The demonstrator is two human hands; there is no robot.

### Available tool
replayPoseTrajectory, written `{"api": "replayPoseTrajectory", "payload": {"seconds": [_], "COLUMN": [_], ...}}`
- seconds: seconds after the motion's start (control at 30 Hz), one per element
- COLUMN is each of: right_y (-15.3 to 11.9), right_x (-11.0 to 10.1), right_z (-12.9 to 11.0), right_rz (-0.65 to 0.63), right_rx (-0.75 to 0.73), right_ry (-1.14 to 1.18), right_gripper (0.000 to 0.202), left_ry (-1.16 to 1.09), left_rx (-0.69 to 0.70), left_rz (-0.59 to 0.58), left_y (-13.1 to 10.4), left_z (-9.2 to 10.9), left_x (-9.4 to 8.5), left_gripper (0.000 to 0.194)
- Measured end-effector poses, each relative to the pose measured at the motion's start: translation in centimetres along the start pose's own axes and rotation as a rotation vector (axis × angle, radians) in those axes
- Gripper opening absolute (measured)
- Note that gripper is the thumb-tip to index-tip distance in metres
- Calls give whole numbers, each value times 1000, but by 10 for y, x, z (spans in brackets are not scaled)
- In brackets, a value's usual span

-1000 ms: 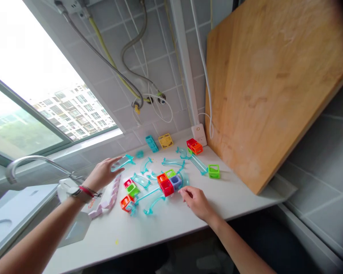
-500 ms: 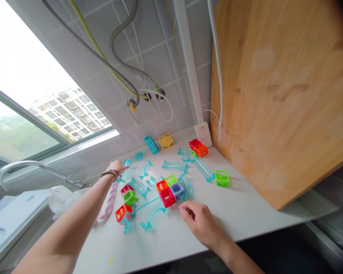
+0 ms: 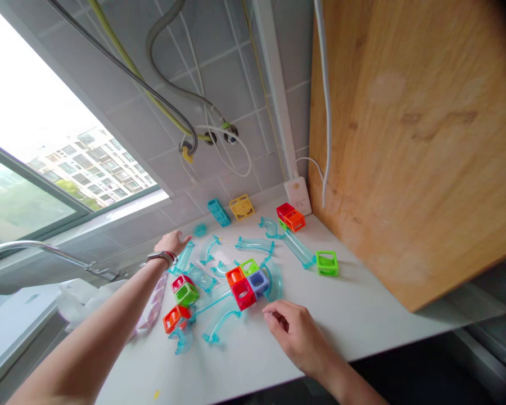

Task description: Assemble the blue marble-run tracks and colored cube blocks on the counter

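My left hand [image 3: 171,242] reaches to the far left of the counter, thumb and fingers apart. It is just beside the upper end of a clear teal straight track piece [image 3: 184,257]; I cannot tell whether they touch. My right hand [image 3: 293,332] rests near the front edge, fingers curled, with nothing visible in them. Just beyond it stands a cluster of cube blocks: a red cube [image 3: 243,294], an orange one, a green one and a purple cube [image 3: 258,283]. Nearer my left forearm are a green cube [image 3: 186,294] and an orange cube [image 3: 176,319].
Several clear teal track pieces lie about, including a curved one [image 3: 223,326]. A straight track [image 3: 298,248] runs between red and orange blocks [image 3: 294,218] and a green cube [image 3: 328,263]. Blue [image 3: 218,212] and yellow [image 3: 242,207] blocks stand by the wall. A wooden board [image 3: 405,157] borders the right.
My left hand has drawn slightly back from over the straight track, so more of that piece shows. My right hand stays nearly in place. The view has shifted a little.
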State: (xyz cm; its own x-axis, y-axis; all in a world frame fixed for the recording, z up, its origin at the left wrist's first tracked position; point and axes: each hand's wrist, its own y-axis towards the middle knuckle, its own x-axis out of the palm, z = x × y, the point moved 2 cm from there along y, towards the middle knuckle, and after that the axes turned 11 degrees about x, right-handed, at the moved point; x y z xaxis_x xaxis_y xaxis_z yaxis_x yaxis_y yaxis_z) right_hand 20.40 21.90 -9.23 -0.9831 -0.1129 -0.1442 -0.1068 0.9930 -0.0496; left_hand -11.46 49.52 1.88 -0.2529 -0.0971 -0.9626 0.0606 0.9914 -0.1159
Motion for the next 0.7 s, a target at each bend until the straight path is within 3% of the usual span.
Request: {"api": "replayPoseTrajectory", "payload": {"seconds": [0.13, 0.3, 0.53, 0.7], "right_y": [0, 1, 1, 2], "right_x": [0, -1, -2, -2], "right_z": [0, 0, -1, 0], "right_rz": [9, 15, 34, 40], "right_rx": [-8, -9, -25, -41], "right_ry": [0, -2, 9, 14], "right_gripper": [22, 22, 22, 21], "left_ry": [-4, 28, 67, 136], "left_rx": [253, 522, 709, 673], "left_rz": [59, 104, 94, 46], "left_y": [-18, -59, -110, -116], "left_z": [46, 118, 195, 220], "left_x": [-8, -20, -43, -46], "left_gripper": [41, 35, 32, 27]}}
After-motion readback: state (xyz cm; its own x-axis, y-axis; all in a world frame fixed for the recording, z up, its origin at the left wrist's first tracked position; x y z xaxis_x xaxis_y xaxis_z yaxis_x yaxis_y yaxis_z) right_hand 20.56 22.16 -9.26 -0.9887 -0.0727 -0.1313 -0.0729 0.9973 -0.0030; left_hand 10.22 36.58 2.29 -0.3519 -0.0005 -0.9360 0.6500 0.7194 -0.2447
